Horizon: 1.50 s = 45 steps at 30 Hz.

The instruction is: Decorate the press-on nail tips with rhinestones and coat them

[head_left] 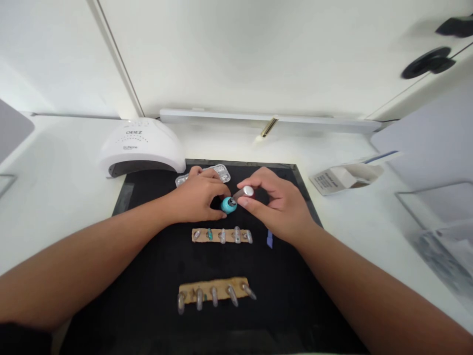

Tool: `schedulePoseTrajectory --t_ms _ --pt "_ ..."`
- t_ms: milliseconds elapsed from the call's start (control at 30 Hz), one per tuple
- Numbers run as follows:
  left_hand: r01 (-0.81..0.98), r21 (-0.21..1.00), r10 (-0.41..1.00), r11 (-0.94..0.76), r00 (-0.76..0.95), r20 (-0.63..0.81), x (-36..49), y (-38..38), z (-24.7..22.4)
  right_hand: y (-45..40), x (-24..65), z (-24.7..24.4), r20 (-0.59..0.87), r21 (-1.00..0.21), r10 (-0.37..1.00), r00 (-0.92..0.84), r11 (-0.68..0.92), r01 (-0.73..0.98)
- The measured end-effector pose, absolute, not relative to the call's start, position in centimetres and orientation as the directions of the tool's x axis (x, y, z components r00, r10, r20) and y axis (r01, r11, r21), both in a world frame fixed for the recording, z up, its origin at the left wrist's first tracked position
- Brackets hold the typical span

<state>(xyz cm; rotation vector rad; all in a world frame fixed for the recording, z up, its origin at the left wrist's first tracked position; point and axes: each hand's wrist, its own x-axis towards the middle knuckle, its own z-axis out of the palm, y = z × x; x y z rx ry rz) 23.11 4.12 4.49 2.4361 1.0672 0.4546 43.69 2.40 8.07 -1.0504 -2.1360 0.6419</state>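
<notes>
My left hand (201,197) grips a turquoise nail polish bottle (229,206), its uncapped neck tilted toward the right. Between the thumb and fingers of my right hand (279,202) is the bottle's silver-topped brush cap (248,191), held close beside the neck. Whether the brush tip touches the rim is hard to make out. Below the hands lies a tan strip (204,235) carrying several press-on nails, one of them teal. A second tan strip (192,290) with several clear nail tips lies nearer to me. Beneath my right hand a purple stick (269,240) partly shows.
A white nail lamp (142,145) stands at the back left. Behind my left hand is a clear tray (222,172) with silvery pieces. A small open box (345,177) sits at the right, beyond the black mat (155,296). A gold clip-like object (269,127) leans at the back.
</notes>
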Motion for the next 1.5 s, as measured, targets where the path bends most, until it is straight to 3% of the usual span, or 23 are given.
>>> schedulePoseTrajectory --t_ms 533,733,1033,1233,1500 --pt "0.608 0.502 0.746 -0.615 0.656 0.12 23.1 4.0 4.7 1.9 43.8 9.1 0.398 -0.675 0.83 -0.39 0.553 0.488" --pt "0.611 0.5 0.745 -0.614 0.658 0.111 23.1 4.0 4.9 2.0 43.9 9.2 0.392 -0.733 0.852 -0.347 0.517 0.441" --pt "0.615 0.49 0.746 -0.618 0.656 0.118 23.1 4.0 4.6 1.7 44.0 9.3 0.295 -0.889 0.934 -0.202 0.346 0.299" --pt "0.592 0.489 0.728 -0.64 0.671 0.14 22.9 4.0 3.7 0.1 45.6 9.6 0.238 -0.966 0.958 -0.162 0.251 0.063" --pt "0.591 0.495 0.73 -0.638 0.668 0.144 22.7 3.8 3.9 -2.2 46.9 7.2 0.116 -0.989 0.979 -0.168 0.13 0.075"
